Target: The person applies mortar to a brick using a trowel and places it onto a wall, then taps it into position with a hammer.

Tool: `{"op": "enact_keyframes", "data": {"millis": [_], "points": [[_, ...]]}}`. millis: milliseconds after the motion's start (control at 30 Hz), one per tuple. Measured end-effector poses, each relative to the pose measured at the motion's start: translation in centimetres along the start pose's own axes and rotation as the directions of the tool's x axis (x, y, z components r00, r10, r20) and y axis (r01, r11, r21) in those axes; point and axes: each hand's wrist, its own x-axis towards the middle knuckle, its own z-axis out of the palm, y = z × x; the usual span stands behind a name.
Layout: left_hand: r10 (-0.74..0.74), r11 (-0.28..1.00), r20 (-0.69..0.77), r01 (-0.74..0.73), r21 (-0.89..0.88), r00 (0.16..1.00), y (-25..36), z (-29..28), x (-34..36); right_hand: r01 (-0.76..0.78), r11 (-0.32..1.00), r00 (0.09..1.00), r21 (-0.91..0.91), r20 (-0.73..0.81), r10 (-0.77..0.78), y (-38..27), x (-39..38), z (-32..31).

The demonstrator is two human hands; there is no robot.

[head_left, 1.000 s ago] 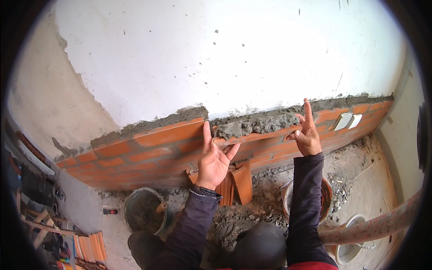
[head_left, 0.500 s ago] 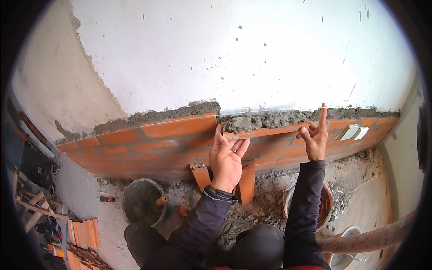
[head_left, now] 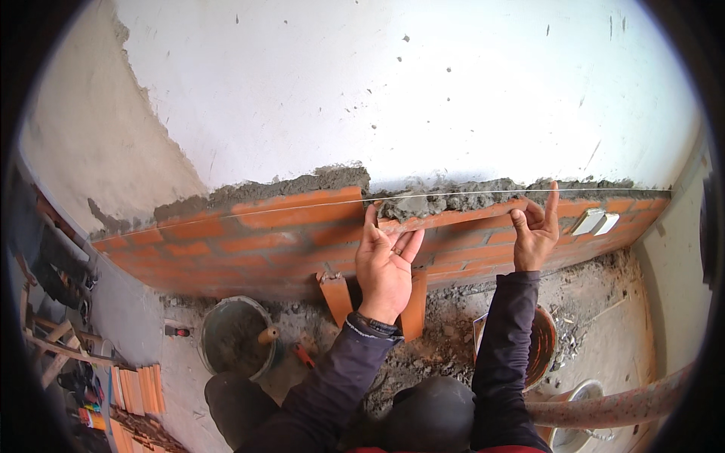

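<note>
My left hand (head_left: pixel 384 275) supports the left end of an orange clay brick (head_left: pixel 456 218), with its thumb at the end and its fingers underneath. My right hand (head_left: pixel 535 240) pinches the brick's right end between thumb and bent fingers, its index finger pointing up. Lumpy grey mortar (head_left: pixel 453 200) covers the brick's wall-facing side. The brick is held at the top of a low brick wall (head_left: pixel 302 241), right of a laid brick (head_left: pixel 302 208). A thin white string (head_left: pixel 468 192) runs taut along the top course, passing by my right index finger.
Below stand a mortar bucket (head_left: pixel 208 332) with a wooden handle in it, two bricks (head_left: pixel 334 296) leaning by the wall, and an orange-lined bucket (head_left: pixel 545 347). A thick hose-like tube (head_left: pixel 619 408) crosses at lower right. White switch plates (head_left: pixel 596 222) sit on the wall; stacked bricks (head_left: pixel 138 389) lie lower left.
Both hands and the brick have shifted slightly right in view, the right end now a little higher. The string, earlier bent upward near my right index finger, now runs straight.
</note>
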Motion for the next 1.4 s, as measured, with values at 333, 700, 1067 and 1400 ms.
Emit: {"op": "enact_keyframes", "data": {"millis": [333,700,1067,1400], "points": [[0.041,0.986,-0.133,-0.019,0.169,0.990,0.3,0.9,1.0,0.038,0.997,0.999,-0.070,0.004,-0.037,-1.0,0.7,0.8],[0.027,0.959,-0.197,0.030,0.282,0.980,1.3,1.8,2.3,0.004,0.993,1.000,-0.121,-0.004,-0.005,-1.9,1.5,2.2],[0.032,0.935,-0.222,0.050,0.352,0.975,1.4,2.1,3.0,0.020,0.985,0.999,-0.170,-0.028,-0.025,-1.6,2.5,3.1],[0.051,0.885,-0.128,0.014,0.465,0.990,1.5,1.9,2.6,0.051,0.965,0.996,-0.257,-0.064,-0.069,-0.8,2.9,3.4]]}}
